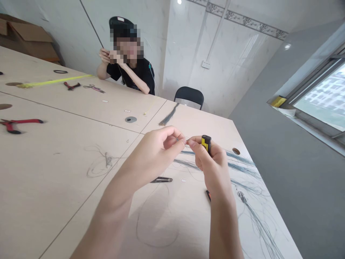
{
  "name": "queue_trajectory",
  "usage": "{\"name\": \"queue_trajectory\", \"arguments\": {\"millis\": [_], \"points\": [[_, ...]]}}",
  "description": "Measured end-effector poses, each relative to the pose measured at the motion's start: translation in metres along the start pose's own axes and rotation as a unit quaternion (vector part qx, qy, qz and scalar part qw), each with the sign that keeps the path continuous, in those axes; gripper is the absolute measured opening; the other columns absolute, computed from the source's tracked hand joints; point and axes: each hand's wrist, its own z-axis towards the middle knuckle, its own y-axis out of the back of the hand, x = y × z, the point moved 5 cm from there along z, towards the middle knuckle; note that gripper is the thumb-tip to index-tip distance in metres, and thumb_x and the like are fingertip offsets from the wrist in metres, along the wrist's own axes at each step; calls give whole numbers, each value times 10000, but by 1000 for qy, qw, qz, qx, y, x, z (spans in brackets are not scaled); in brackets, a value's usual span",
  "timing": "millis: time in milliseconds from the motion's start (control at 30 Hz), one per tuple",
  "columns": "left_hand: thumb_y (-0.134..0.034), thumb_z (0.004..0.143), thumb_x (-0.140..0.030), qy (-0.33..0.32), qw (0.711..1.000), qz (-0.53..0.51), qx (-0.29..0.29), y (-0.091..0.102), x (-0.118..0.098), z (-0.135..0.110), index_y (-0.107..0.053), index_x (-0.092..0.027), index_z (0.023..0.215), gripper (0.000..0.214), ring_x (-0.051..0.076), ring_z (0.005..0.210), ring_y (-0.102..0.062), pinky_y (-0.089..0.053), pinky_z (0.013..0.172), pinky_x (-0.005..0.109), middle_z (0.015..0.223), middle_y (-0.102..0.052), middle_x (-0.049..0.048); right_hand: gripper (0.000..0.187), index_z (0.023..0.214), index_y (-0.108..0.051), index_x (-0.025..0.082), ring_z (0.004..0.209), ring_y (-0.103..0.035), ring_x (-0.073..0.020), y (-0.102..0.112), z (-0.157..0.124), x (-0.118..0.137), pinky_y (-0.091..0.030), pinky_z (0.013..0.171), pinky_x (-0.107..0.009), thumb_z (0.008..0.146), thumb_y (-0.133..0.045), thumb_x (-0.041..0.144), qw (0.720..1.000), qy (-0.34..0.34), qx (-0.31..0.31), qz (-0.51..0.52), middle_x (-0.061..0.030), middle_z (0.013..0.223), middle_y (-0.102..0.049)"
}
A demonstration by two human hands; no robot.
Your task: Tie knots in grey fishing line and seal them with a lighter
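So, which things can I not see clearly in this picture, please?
Head view:
Lighter: lower part hidden by right hand.
Held strand: too fine to follow.
Dark object: partly hidden by right forearm.
Near pliers: tips cut by left edge.
White slips: any print too small.

Thin cord pinched between left fingers and right fingers, small curve showing, ends too fine for me to make out. Black-and-yellow lighter tucked in right fingers, roughly upright, black top uppermost.
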Motion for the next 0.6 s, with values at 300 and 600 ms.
{"name": "queue_trajectory", "arguments": {"millis": [300,600], "points": [[-569,896,-425,-9,1000,5,-17,3,0,0,-588,-237,766,230,102,585,-374,-303,499,217,661,-415,-49,177,732,-557,197,497,-235,-76,2,4,-7,-228,483,-241,874,-606,292,999,-14,7,-34,75,575,-341],[-635,833,-229,-77,970,-120,-195,33,-9,-6,-665,-182,755,96,53,497,-329,-285,431,166,565,-395,-59,161,945,-621,146,745,-540,-175,-32,23,-65,-299,622,-281,955,-475,212,861,-41,130,-490,-78,939,-632]]}}
